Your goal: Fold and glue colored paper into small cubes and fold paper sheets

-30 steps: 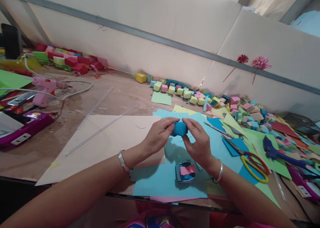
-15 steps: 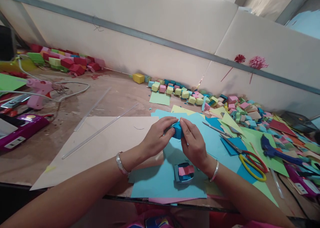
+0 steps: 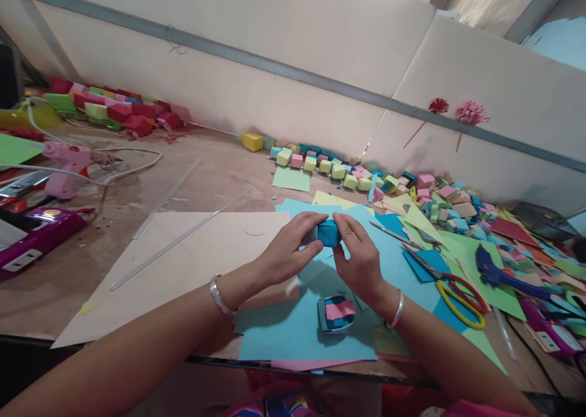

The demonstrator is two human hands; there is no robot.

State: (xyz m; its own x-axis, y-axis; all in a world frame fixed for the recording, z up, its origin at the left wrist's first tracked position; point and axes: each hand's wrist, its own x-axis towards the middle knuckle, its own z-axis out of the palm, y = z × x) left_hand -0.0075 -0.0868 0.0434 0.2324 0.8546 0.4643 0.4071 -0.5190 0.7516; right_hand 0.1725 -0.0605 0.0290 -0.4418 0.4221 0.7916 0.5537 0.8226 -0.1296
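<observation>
A small blue folded paper box (image 3: 328, 234) is held between my two hands above the light blue sheets (image 3: 315, 337). My left hand (image 3: 289, 246) grips its left side, thumb below and fingers along the top. From the right, my right hand (image 3: 359, 255) pinches it with thumb and fingertips. Below them, on the light blue paper, stands an open paper box (image 3: 336, 315), pale blue outside and dark blue inside, with a pink paper strip (image 3: 339, 310) across it.
Scissors (image 3: 460, 298) with red and yellow handles lie at right, beside a blue glue gun (image 3: 503, 276). At left are a pink glue gun (image 3: 66, 166) and a purple power strip (image 3: 41, 240). Clear glue sticks (image 3: 183, 239) rest across white paper. Coloured paper boxes (image 3: 339, 171) line the wall.
The blue box has turned in my hands, so a broader face of it shows. My fingers have shifted slightly apart around it. The view has drifted a little.
</observation>
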